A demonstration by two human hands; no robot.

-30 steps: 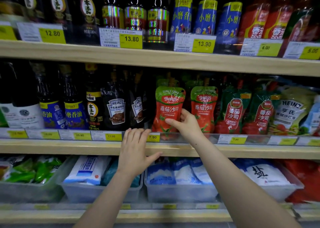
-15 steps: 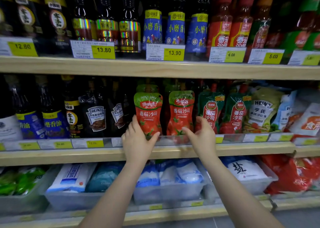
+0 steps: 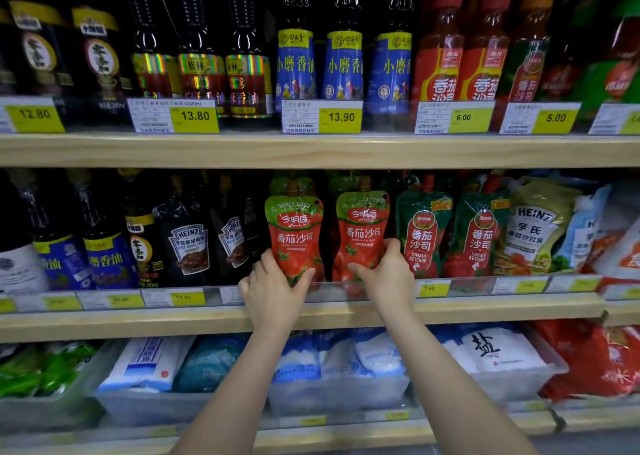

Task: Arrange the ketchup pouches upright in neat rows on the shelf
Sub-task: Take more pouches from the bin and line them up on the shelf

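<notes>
Two red ketchup pouches with green tops stand upright side by side on the middle shelf [image 3: 346, 311]. My left hand [image 3: 273, 292] grips the bottom of the left pouch [image 3: 294, 233]. The right pouch [image 3: 362, 233] is held at its lower part by my right hand [image 3: 384, 274]. More of the same pouches stand behind them, mostly hidden. Two green-and-red tomato ketchup pouches [image 3: 420, 236] [image 3: 479, 236] stand upright just to the right.
Dark Heinz sauce pouches [image 3: 188, 246] and sesame oil bottles [image 3: 104, 257] fill the shelf's left side. Heinz salad dressing pouches [image 3: 533, 226] lean at the right. A clear rail with price tags [image 3: 429, 289] runs along the shelf front. Bottles stand above; salt bags in bins [image 3: 332, 390] lie below.
My left hand rose from the shelf edge and closed on the left pouch. My right hand shifted from the left pouch to the right pouch and gripped it. The camera moved closer.
</notes>
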